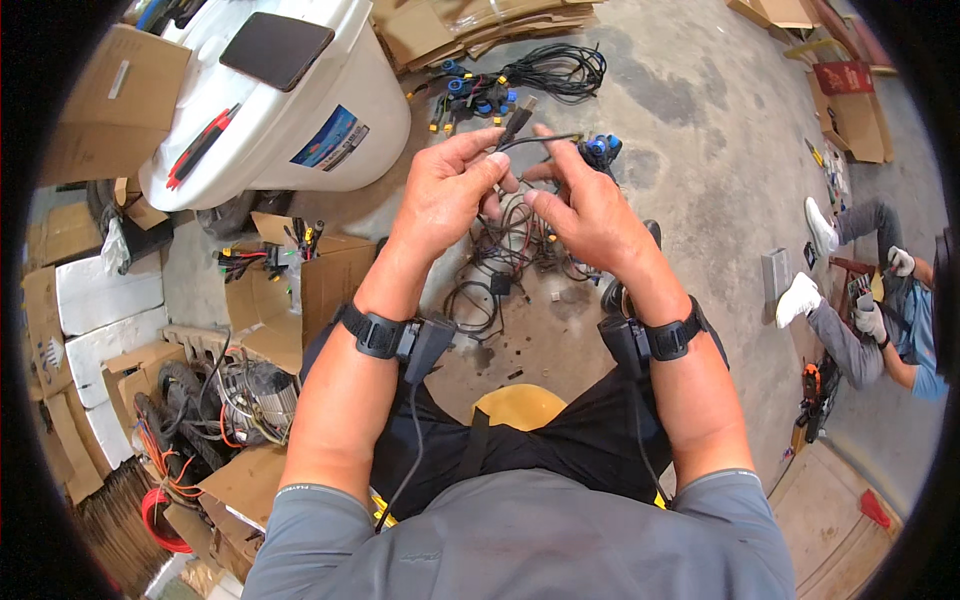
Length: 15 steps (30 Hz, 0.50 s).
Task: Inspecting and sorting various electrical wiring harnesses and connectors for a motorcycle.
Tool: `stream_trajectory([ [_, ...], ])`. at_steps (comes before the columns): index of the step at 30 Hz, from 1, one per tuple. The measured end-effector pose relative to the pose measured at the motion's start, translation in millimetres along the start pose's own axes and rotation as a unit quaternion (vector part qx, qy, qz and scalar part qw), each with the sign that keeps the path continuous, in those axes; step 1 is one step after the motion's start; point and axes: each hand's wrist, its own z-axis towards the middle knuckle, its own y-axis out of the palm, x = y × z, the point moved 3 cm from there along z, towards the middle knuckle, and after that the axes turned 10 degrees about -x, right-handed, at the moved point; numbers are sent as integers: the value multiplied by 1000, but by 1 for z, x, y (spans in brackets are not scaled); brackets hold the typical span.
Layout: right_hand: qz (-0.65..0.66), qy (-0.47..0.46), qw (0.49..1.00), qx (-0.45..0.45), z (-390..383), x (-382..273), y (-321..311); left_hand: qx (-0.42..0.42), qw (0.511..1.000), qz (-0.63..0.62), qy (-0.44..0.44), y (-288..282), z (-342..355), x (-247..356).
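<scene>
My left hand [450, 190], at the upper centre, is closed on a thin black cable [530, 141] beside a dark plug [516, 124]. My right hand [590, 210] is beside it with fingers apart and loosely bent, the index finger at the cable. Just beyond my right hand is a blue-and-black connector [600, 150]. Below both hands a tangle of cables [490, 270] lies on the concrete floor. Farther up are more connectors [475, 95] and a coiled black cable [555, 70].
A white tub [360, 150] at upper left carries a phone [276, 50] and red-black pliers [200, 145]. Cardboard boxes [330, 290], a motor [255, 400] and hoses fill the left side. A co-worker [915, 340] sits at the right beside tools [815, 400].
</scene>
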Motion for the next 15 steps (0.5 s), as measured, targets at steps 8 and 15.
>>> stream_trajectory([
  [8, 15, -38, 997, 61, 0, -2, -2, 51, 998, 31, -27, 1, -1, -1],
  [15, 141, 0, 988, 62, 1, 10, -15, -86, 990, 37, -105, 9, -3, -2],
])
